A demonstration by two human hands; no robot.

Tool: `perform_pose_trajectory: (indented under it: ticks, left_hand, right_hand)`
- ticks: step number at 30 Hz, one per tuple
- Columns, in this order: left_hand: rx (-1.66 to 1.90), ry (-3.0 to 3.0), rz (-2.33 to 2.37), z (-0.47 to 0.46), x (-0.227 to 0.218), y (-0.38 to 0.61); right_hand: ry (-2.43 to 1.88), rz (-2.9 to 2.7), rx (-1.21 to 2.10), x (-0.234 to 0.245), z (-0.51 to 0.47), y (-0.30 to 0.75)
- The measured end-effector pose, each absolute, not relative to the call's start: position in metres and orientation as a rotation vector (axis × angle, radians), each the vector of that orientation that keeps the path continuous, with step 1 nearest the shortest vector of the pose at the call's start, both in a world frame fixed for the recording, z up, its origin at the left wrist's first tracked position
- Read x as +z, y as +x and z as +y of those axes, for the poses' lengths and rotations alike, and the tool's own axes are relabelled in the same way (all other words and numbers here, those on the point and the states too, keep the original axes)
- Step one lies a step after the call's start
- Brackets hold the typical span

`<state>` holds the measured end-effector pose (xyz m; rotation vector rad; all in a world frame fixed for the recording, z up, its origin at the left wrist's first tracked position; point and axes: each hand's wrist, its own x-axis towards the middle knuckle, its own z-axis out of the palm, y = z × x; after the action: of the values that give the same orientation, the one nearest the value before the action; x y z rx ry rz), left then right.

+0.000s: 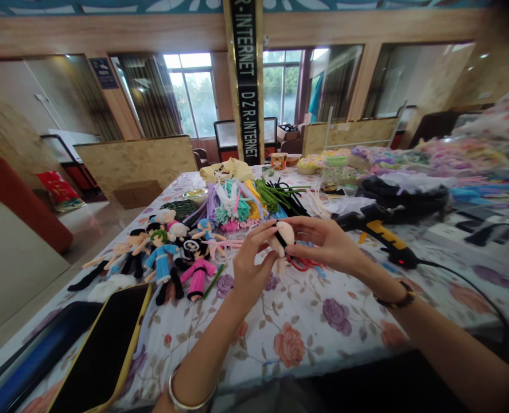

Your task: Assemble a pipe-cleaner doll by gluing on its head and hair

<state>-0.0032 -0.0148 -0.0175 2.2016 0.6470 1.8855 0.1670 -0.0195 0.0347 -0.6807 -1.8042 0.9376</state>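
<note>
Between my two hands, above the flowered tablecloth, is a small pale pink fuzzy doll piece [286,234] with a black strip across it. My left hand [254,252] pinches it from the left, fingers at its top and thumb below. From the right, the fingertips of my right hand [318,244] close on the same piece. Its underside is partly hidden by the fingers. Red pipe cleaners [302,264] lie on the cloth just beyond. To the left rest several finished-looking fuzzy dolls, among them one in blue [163,261] and one in pink [199,275].
Bundles of coloured pipe cleaners [232,203] stand behind the dolls. A black and yellow glue gun [381,232] with a lit red light and a cable lies right of my hands. A yellow-cased phone [103,350] lies front left. A black plastic bag [403,198] sits back right.
</note>
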Motion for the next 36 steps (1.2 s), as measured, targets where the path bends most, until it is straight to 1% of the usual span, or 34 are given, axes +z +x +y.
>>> perform_pose_trajectory:
  ticks: [5,10,15,23,28,36]
  left_hand:
    - [1.88,2.145,0.637,-0.015,-0.017,-0.003]
    - [1.87,2.074,0.597,-0.012,-0.019,-0.002]
    - [1.881,1.848,0.52,-0.01,-0.018,0.003]
    - [1.866,1.554,0.47,-0.008,-0.003,0.004]
    - [1.794,1.45,0.487,-0.001,-0.006,-0.002]
    - [1.574,1.162,0.431,-0.005,-0.002,-0.004]
  right_hand:
    - [-0.706,-1.781,0.976,0.035,-0.019,0.166]
    - [-0.748,-1.759,0.945,0.036,-0.021,0.163]
    - [-0.795,-1.729,0.916,0.035,-0.025,0.16]
    - [-0.855,-1.677,0.88,0.036,-0.031,0.158]
    - [-0.848,-1.683,0.851,0.038,-0.034,0.158]
    - [-0.795,-1.684,0.837,0.042,-0.037,0.161]
